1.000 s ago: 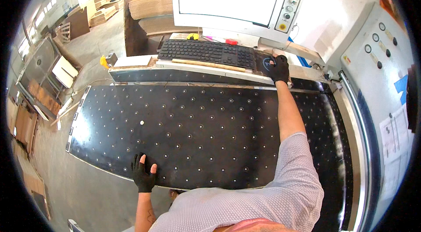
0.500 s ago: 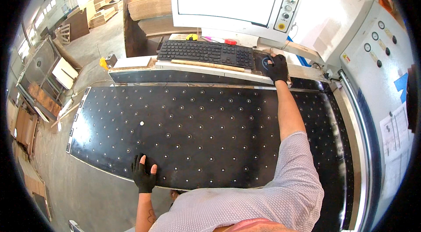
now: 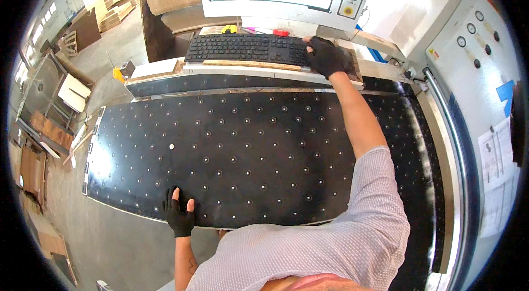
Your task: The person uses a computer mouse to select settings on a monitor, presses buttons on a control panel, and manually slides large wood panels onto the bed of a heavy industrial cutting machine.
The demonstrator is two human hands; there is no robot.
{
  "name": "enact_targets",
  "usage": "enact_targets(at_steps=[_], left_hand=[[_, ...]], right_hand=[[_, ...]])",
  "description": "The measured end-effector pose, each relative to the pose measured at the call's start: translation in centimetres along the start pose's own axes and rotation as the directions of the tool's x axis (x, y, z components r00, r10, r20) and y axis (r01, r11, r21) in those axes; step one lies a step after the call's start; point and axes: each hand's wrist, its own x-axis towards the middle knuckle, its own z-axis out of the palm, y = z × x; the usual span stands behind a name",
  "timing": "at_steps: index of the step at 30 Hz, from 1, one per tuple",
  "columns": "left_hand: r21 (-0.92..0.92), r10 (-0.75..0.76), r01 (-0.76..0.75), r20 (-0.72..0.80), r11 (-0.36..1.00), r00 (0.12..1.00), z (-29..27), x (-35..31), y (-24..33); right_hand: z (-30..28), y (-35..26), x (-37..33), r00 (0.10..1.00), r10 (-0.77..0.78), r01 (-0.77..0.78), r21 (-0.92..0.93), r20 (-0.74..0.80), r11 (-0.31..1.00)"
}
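Your hands are apart: the left hand (image 3: 179, 217) spreads at the near edge of the black tabletop (image 3: 248, 145), presumably for support; the right hand (image 3: 326, 58), its grip indiscernible, stretches to the keyboard (image 3: 242, 50), placed beyond the far edge.

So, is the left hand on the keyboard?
No, the left hand is at the near edge of the black table, not the keyboard.

The short-sleeved shirt (image 3: 308, 244) is textured pale grey; each hand (image 3: 326, 60) wears a black, part-fingerless glove (image 3: 179, 221).
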Motion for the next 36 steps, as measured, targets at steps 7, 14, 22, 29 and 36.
enact_targets(at_steps=[7,14,22,29,36], left_hand=[[-0.068,-0.037,0.038,0.014,0.997,0.999,0.2,0.4,0.4],[-0.063,-0.023,0.022,-0.015,0.998,1.000,0.0,0.7,0.9],[-0.028,0.041,-0.041,0.003,0.999,0.999,-0.1,0.8,0.5],[-0.077,0.016,-0.016,0.003,0.997,1.000,-0.1,0.3,0.2],[-0.032,0.022,-0.021,0.010,0.999,1.000,-0.2,0.5,0.5]], right_hand=[[1.6,-0.3,3.5,0.982,-0.077,0.109,-0.184,0.172,0.977],[2.6,-0.3,4.2,0.987,-0.125,0.135,-0.105,0.097,0.985],[0.4,-0.6,0.2,0.994,-0.041,0.037,0.036,0.101,0.999],[-1.2,7.9,-1.6,0.967,0.061,-0.131,-0.277,-0.247,0.952],[0.0,9.9,-4.0,0.953,0.224,-0.275,-0.270,-0.204,0.923]])
